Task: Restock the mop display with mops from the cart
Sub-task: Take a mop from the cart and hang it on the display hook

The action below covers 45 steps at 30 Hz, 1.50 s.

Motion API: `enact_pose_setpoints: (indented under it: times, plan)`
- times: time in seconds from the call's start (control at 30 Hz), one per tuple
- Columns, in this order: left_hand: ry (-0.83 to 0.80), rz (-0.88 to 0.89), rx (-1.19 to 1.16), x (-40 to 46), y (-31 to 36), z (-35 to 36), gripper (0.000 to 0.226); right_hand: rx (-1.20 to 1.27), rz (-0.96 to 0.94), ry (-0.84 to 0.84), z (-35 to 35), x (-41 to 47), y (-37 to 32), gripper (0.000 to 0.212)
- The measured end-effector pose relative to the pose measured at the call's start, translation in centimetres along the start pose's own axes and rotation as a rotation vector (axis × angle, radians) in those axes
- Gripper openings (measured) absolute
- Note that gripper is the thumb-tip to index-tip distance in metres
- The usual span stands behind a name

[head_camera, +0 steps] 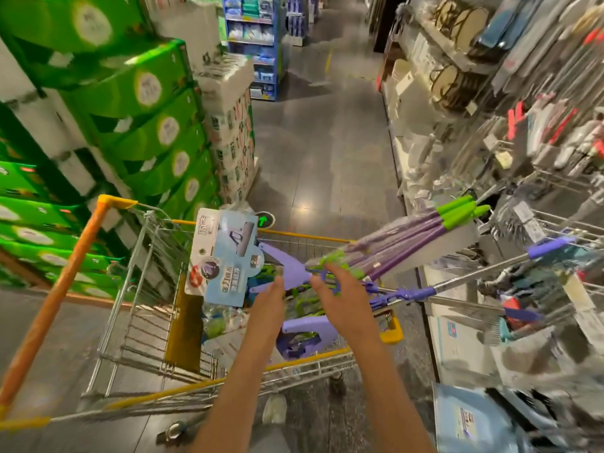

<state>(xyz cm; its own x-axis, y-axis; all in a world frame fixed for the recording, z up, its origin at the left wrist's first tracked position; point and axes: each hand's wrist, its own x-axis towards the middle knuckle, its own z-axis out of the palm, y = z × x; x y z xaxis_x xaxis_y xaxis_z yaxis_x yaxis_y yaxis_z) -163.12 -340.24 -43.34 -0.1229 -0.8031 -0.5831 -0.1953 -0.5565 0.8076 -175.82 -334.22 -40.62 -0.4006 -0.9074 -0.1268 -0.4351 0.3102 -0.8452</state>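
With your left hand (269, 297) and right hand (340, 297) reaching loose-fingered and gripping nothing yet, take the mops (408, 243), lying bundled across the cart (307, 358), near the purple head end, since they look light, stiff, long and plastic-slick.

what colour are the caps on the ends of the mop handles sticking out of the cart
Bright green caps on purple mop handles, seen in the head view.

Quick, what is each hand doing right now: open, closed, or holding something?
Left hand: reaching onto the purple mop frame; grip cannot be told.
Right hand: fingers spread, open, touching the bundled mops.
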Motion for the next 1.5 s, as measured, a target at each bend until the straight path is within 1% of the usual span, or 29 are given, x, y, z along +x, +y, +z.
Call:
enact_pose_setpoints:
  times: [0.17,0.27,0.4,0.47,0.53,0.63,0.73,0.8,0.87,0.97,1.0,1.1,1.13,1.2,1.33,1.5]
  plan:
    - [-0.003,-0.056,-0.095,6.2,1.9,1.1,0.059,-0.005,0.061,-0.033,1.4,6.4,1.5,0.056]
    - [0.014,-0.151,-0.166,9.8,3.3,1.5,0.058,-0.034,0.089,-0.054,2.4,10.6,2.1,0.057]
    - [0.016,-0.221,-0.247,13.2,3.7,1.8,0.057,-0.039,0.128,-0.106,4.6,15.4,3.4,0.057]
    - [-0.005,-0.281,-0.358,14.2,3.2,1.9,0.058,-0.061,0.140,-0.138,5.7,17.4,4.3,0.057]
    - [-0.021,-0.344,-0.453,15.3,2.4,1.9,0.062,-0.086,0.158,-0.195,6.7,19.3,5.3,0.057]
    - [-0.020,-0.402,-0.485,16.9,0.8,2.3,0.068,-0.138,0.181,-0.287,7.9,21.7,7.2,0.056]
    - [0.016,-0.462,-0.537,18.8,-0.5,3.3,0.072,-0.215,0.191,-0.382,8.8,24.0,9.2,0.058]
    - [0.046,-0.482,-0.621,20.0,-1.5,4.2,0.074,-0.258,0.179,-0.453,9.4,25.3,10.4,0.057]
    - [0.076,-0.481,-0.724,20.9,-2.3,5.1,0.073,-0.286,0.167,-0.530,10.1,26.4,11.5,0.049]
    - [0.131,-0.457,-0.855,22.1,-3.7,6.5,0.064,-0.329,0.117,-0.606,11.2,27.3,13.1,0.012]
    - [0.147,-0.452,-0.906,22.5,-4.2,6.9,0.061,-0.327,0.112,-0.623,11.4,27.5,13.6,0.013]
    - [0.178,-0.453,-1.067,23.4,-5.9,7.8,0.059,-0.335,0.088,-0.668,11.9,28.2,14.7,0.031]
    - [0.181,-0.449,-1.112,23.6,-6.3,8.1,0.057,-0.346,0.084,-0.680,12.0,28.4,14.9,0.033]
    - [0.208,-0.430,-1.172,23.9,-6.9,8.4,0.053,-0.353,0.076,-0.694,12.1,28.8,15.2,0.033]
    - [0.278,-0.371,-1.171,23.6,-7.0,8.8,0.040,-0.304,0.009,-0.685,11.7,29.2,15.0,0.021]
    - [0.280,-0.299,-1.142,23.4,-4.7,8.5,0.043,-0.269,-0.068,-0.618,10.5,30.2,12.8,0.019]
